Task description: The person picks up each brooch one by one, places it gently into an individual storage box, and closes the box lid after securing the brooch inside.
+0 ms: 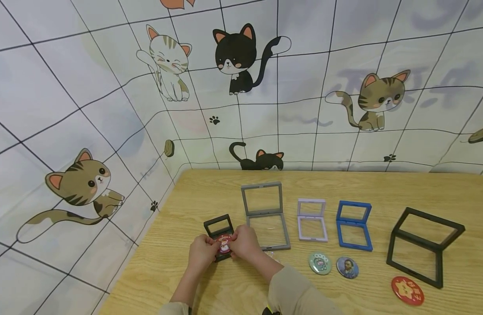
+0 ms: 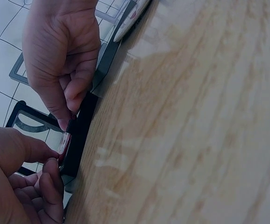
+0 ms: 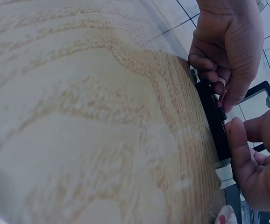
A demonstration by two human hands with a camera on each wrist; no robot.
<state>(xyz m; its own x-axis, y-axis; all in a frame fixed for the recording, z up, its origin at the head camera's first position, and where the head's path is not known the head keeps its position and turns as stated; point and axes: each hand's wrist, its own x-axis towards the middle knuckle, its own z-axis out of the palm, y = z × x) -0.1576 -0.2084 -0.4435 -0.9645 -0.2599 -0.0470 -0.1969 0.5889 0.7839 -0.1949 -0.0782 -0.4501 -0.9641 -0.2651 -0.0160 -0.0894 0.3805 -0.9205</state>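
A small black hinged frame (image 1: pixel 219 225) stands open at the left of the table, its lid half tilted up at the back. Over its lower half is a round red-and-white button badge (image 1: pixel 224 245) with a cartoon figure. My left hand (image 1: pixel 202 253) pinches the badge's left edge between thumb and fingers. From the other side my right hand (image 1: pixel 246 243) pinches its right edge. In the left wrist view the red rim of the badge (image 2: pixel 64 145) shows at the fingertips, close over the black frame (image 2: pixel 79 140). Fingers cover part of the badge.
To the right stand a grey frame (image 1: pixel 286 232), a lilac frame (image 1: pixel 326 234), a blue frame (image 1: pixel 339 238) and a larger black frame (image 1: pixel 440 267), all open. Nearer lie a green badge (image 1: pixel 320 263), a portrait badge (image 1: pixel 347 267) and a red star badge (image 1: pixel 407 290). Another badge is partly behind my right forearm.
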